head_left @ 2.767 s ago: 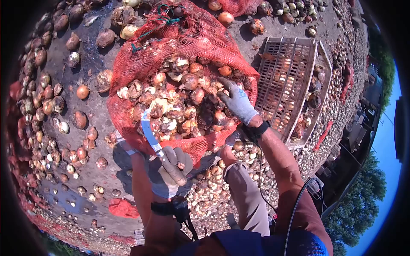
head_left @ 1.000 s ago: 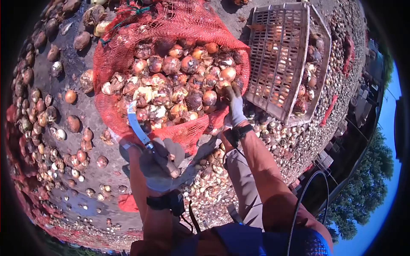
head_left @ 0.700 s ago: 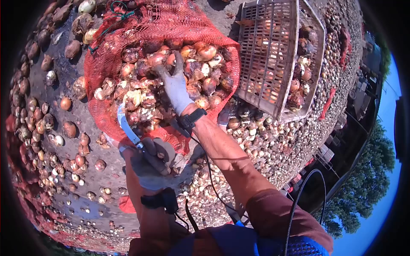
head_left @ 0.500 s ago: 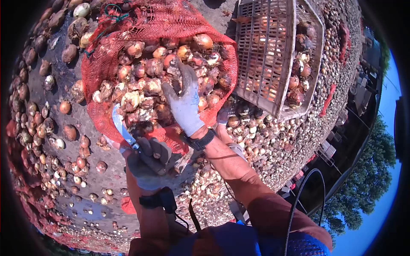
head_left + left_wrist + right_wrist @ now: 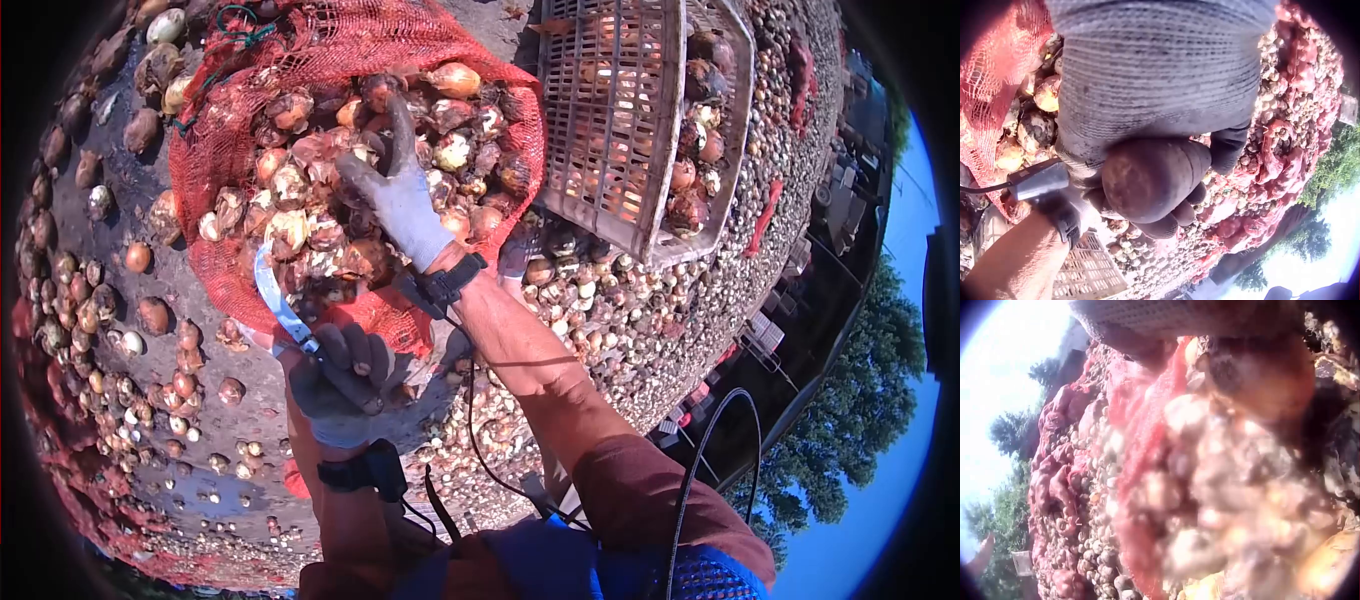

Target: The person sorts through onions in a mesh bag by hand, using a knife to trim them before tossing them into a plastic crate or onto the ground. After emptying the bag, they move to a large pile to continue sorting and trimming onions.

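My gloved left hand [image 5: 340, 380] grips a small sickle with a curved metal blade [image 5: 272, 292]. The round butt of its wooden handle [image 5: 1141, 181] pokes out of the curled fingers in the left wrist view. Below the blade spreads the mouth of a red mesh bag [image 5: 330, 60] full of onions [image 5: 290, 185]. My gloved right hand [image 5: 405, 205] reaches into the bag, thumb and forefinger spread over the onions, the forefinger stretched toward a reddish one. In the right wrist view a brown onion [image 5: 1266, 381] sits close under the glove [image 5: 1147, 325]; its other fingers are hidden.
A tilted plastic crate [image 5: 610, 120] holding onions stands right of the bag. Loose onions [image 5: 140, 258] lie on the ground at left, and a thick heap [image 5: 600, 310] spreads below the crate. A cable [image 5: 470, 420] hangs by the right forearm.
My right hand went from the bag's right side to its near right edge beside an onion, then into the middle of the onions. The left hand keeps the sickle; the view shifts.
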